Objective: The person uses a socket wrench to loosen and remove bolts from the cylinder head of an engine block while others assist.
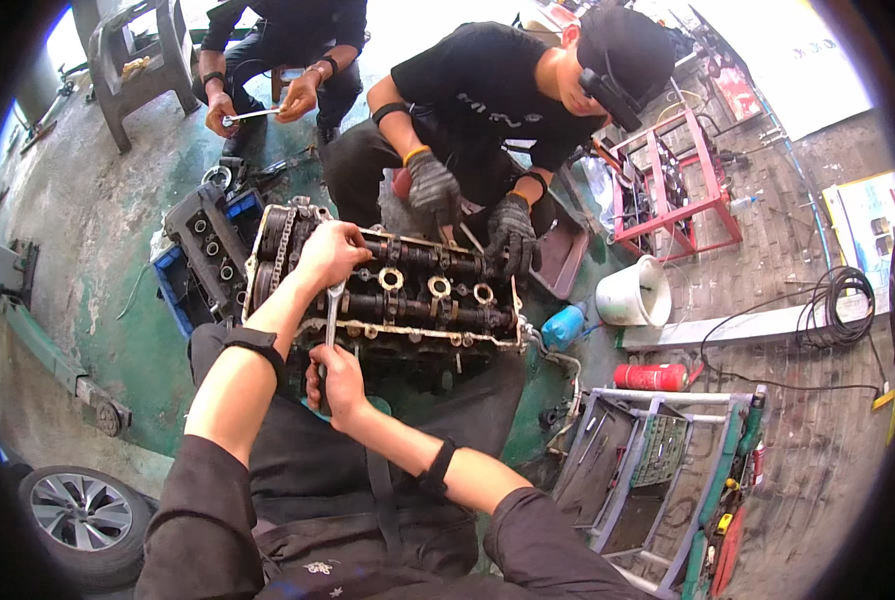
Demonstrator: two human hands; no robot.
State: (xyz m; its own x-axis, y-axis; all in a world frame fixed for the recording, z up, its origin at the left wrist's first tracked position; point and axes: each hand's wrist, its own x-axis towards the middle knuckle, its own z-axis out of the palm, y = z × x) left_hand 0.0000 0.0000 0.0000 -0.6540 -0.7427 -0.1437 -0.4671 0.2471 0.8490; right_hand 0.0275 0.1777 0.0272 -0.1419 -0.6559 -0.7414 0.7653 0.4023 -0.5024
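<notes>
A greasy cylinder head with camshafts lies in front of me, a timing chain at its left end. My right hand is wrapped round the handle of a silver wrench, which stands roughly upright in view along the head's near side. Just beyond the wrench's upper end, my left hand is closed over the left part of the head. Its fingers are curled down by the far camshaft, and whatever they pinch is hidden. Across from me, a co-worker's gloved hands work at the head's far side.
A second person holds a silver tool. Left of the head, a dark valve cover rests on a blue crate. To the right are a grey tray, white bucket, fire extinguisher and tool rack.
</notes>
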